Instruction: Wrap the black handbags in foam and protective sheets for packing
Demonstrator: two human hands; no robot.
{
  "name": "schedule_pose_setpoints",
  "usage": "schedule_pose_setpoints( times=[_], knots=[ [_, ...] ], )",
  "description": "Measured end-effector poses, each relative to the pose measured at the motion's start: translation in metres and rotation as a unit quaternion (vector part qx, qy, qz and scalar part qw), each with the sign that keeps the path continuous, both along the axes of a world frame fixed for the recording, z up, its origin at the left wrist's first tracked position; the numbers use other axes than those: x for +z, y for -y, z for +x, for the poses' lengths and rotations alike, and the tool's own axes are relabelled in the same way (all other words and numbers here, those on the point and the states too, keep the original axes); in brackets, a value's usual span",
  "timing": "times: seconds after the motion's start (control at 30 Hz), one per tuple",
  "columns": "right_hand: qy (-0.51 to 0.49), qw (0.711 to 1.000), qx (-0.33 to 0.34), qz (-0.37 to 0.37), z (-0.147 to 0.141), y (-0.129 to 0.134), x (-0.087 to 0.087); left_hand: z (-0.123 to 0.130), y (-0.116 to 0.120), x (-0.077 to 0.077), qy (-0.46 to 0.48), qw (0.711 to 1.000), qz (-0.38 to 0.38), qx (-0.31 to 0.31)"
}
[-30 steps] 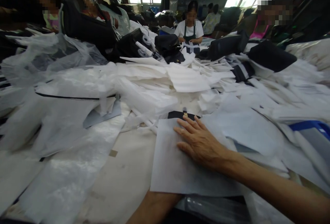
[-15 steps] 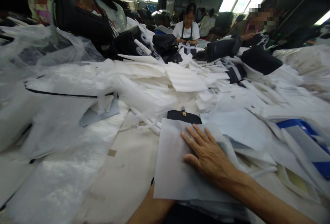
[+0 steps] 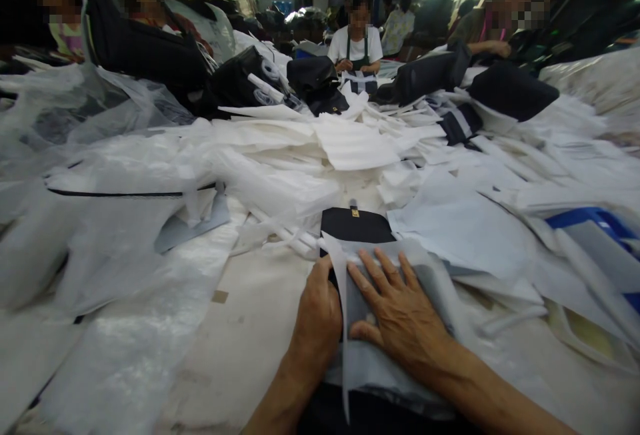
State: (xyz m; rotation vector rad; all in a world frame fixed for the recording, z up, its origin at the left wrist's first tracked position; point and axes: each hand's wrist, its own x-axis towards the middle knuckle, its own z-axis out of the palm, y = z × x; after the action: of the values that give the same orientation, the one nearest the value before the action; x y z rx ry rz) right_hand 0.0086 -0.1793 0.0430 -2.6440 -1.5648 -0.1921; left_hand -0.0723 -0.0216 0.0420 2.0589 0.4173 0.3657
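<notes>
A black bag [image 3: 355,224] with a small gold-coloured clasp lies in front of me, its upper part showing. Translucent white sheet material [image 3: 425,275] covers the rest, and its left side stands folded up in a narrow strip. My left hand [image 3: 319,305] is closed around the bag's left edge, beside that strip; its fingertips are hidden. Flat on the sheet rests my right hand [image 3: 395,301], open with the fingers spread, pressing over the bag.
Loose white foam sheets [image 3: 355,145] pile up beyond the bag. Clear plastic [image 3: 115,348] spreads over the left side. A blue item [image 3: 580,218] lies at right under pale sheets. Black bags [image 3: 433,78] sit farther back, where a person [image 3: 353,45] in an apron works.
My left hand has come up from beneath the sheet to the bag's left edge. The sheet's left part now stands folded up. My right hand stays flat in nearly the same place.
</notes>
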Motion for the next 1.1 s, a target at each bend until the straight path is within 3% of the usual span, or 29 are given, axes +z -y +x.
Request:
schedule_pose_setpoints(
  times=[0.1,0.17,0.23,0.3,0.4,0.47,0.5,0.63,0.77,0.87,1.0,1.1],
  knots=[
    [0.006,1.000,-0.007,0.005,-0.002,-0.001,-0.005,-0.007,-0.006,0.005,0.029,0.988,-0.134,0.071],
    [0.002,1.000,-0.011,0.008,-0.003,-0.001,-0.005,-0.014,-0.012,0.016,0.066,0.973,-0.176,0.131],
    [-0.005,1.000,-0.011,0.015,-0.003,-0.001,-0.006,-0.023,-0.013,0.036,0.109,0.972,-0.108,0.178],
    [-0.012,1.000,-0.010,0.027,-0.004,-0.001,-0.007,-0.029,-0.007,0.059,0.135,0.977,0.027,0.163],
    [-0.015,0.999,-0.012,0.042,-0.004,0.001,-0.010,-0.022,0.008,0.080,0.121,0.969,0.212,-0.027],
    [-0.016,0.999,-0.013,0.049,-0.005,0.001,-0.011,-0.004,0.012,0.078,0.092,0.944,0.280,-0.145],
    [-0.017,0.998,-0.014,0.051,-0.005,0.001,-0.012,0.007,0.009,0.073,0.066,0.936,0.303,-0.168],
    [-0.029,0.998,-0.022,0.057,-0.005,0.000,-0.012,0.049,-0.019,0.040,-0.043,0.915,0.379,-0.134],
    [-0.043,0.997,-0.025,0.066,-0.005,-0.001,-0.011,0.055,-0.036,0.020,-0.078,0.904,0.388,-0.162],
    [-0.051,0.996,-0.027,0.070,-0.005,-0.001,-0.010,0.047,-0.039,0.019,-0.078,0.925,0.344,-0.138],
    [-0.058,0.996,-0.032,0.067,-0.004,-0.001,-0.007,0.046,-0.044,0.028,-0.112,0.970,0.183,-0.116],
    [-0.058,0.996,-0.040,0.063,-0.005,-0.002,-0.005,0.050,-0.048,0.031,-0.149,0.975,0.125,-0.105]
  ],
)
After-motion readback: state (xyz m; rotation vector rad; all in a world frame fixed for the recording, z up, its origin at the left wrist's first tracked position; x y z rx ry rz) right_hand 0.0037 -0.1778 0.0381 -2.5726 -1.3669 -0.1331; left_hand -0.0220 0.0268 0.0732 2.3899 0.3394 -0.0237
